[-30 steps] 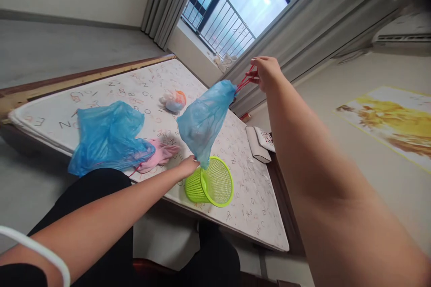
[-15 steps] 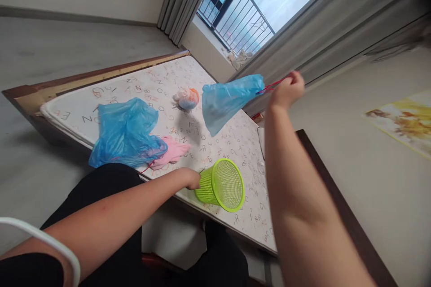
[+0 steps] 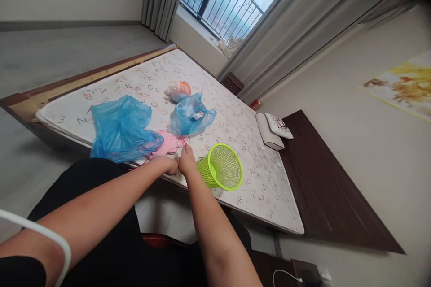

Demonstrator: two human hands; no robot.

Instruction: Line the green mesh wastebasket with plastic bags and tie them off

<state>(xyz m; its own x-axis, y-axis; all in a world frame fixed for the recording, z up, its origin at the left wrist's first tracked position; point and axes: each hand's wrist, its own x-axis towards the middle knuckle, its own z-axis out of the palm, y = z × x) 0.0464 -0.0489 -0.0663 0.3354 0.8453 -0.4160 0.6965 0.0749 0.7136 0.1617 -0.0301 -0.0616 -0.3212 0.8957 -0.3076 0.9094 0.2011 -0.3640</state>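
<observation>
My right hand (image 3: 186,158) is closed on the red drawstring (image 3: 184,139) of a small blue plastic bag (image 3: 183,119), which now rests on the mattress. Right beside it, my left hand (image 3: 171,166) has its fingers curled in; what they hold, if anything, is hidden. A green mesh wastebasket (image 3: 205,171) stands tilted just right of my right hand, its mouth facing me. Left of my hands lie a larger crumpled blue plastic bag (image 3: 121,128) and a pink cloth (image 3: 169,143), partly under that bag's edge.
Behind the small bag sits an orange and white bundle (image 3: 180,89) on the letter-print mattress (image 3: 235,166). A wooden bed rail (image 3: 84,76) runs along the far left. Pillows (image 3: 278,126) lie by the dark headboard (image 3: 323,188) at right.
My right hand has come down from the upper right, lowering the small blue bag onto the mattress. My left hand has let go of the green wastebasket and shifted left.
</observation>
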